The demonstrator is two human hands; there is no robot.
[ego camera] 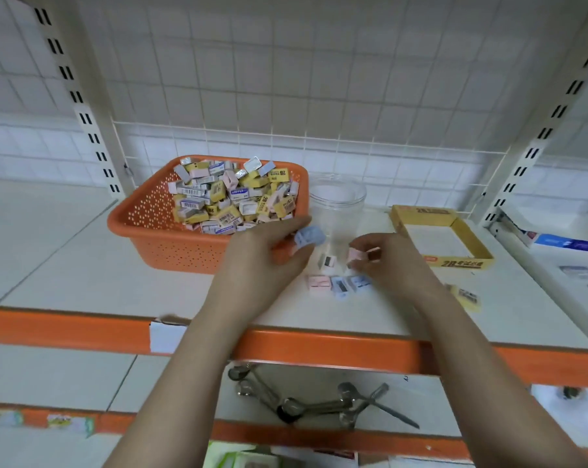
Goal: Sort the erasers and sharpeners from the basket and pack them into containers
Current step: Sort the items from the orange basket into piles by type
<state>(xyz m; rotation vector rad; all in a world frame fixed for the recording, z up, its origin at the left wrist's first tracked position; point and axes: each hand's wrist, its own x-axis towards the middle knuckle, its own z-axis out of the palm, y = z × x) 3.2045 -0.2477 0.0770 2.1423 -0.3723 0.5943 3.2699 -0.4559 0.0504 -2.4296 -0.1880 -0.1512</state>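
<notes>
An orange perforated basket [157, 231] on the white shelf holds several small boxed erasers and sharpeners [231, 194]. Right of it stands a clear plastic jar [338, 201], then an open yellow cardboard box [468, 244]. My left hand [262, 255] pinches a light blue box [309, 236] just in front of the jar. My right hand [387, 258] pinches a pink box [357, 255]. Below the hands, a pink box [318, 283] and a few white and blue ones [348, 284] lie loose on the shelf. A yellow box [466, 297] lies further right.
The shelf's orange front edge [319, 346] runs under my forearms. Several metal spoons [319, 400] lie on the lower shelf. White slotted uprights [86, 119] flank the bay, with a wire grid behind. Packaged goods [566, 243] sit at the right.
</notes>
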